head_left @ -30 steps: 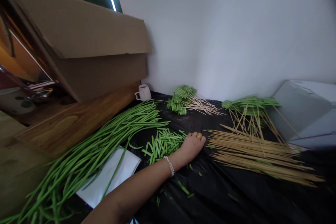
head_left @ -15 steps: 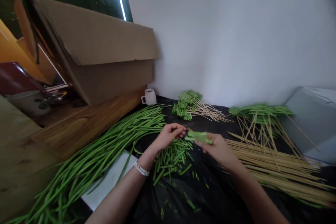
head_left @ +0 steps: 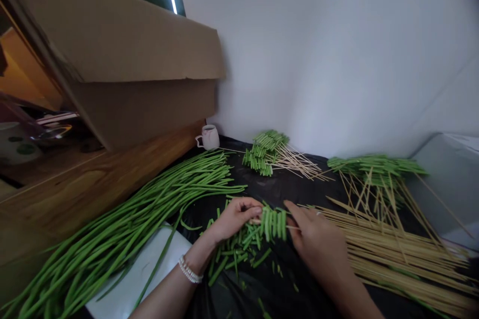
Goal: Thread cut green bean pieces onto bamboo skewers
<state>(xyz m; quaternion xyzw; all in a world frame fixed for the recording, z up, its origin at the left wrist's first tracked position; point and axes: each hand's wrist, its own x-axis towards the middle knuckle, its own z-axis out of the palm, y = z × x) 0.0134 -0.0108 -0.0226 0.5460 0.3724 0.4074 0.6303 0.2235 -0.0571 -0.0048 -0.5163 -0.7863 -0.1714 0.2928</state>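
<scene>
Cut long bean pieces [head_left: 274, 223] sit side by side on a wooden skewer [head_left: 293, 228], held between my hands. My left hand [head_left: 236, 218] pinches at the left end of this row, its thumb and fingertips together. On the other side, my right hand [head_left: 320, 239] has thumb and forefinger at the skewer's bare end. Below my left hand lies a loose pile of cut bean pieces [head_left: 239, 254] on black plastic sheeting [head_left: 295, 269]. Uncut long beans [head_left: 145, 224] stretch out to the left, partly over a white flat sheet [head_left: 145, 269].
Loaded bean skewers lie in a back-middle stack [head_left: 266, 148] and a back-right stack [head_left: 377, 165]. Bare skewers [head_left: 396, 259] spread beside my right arm. A white mug [head_left: 210, 137] stands near a cardboard box [head_left: 149, 104]. At far right is a grey-white box [head_left: 449, 184].
My hands have come lower in view. The loaded skewer has turned, so its bean pieces now hang upright in a row, and my left fingers have closed at its left end.
</scene>
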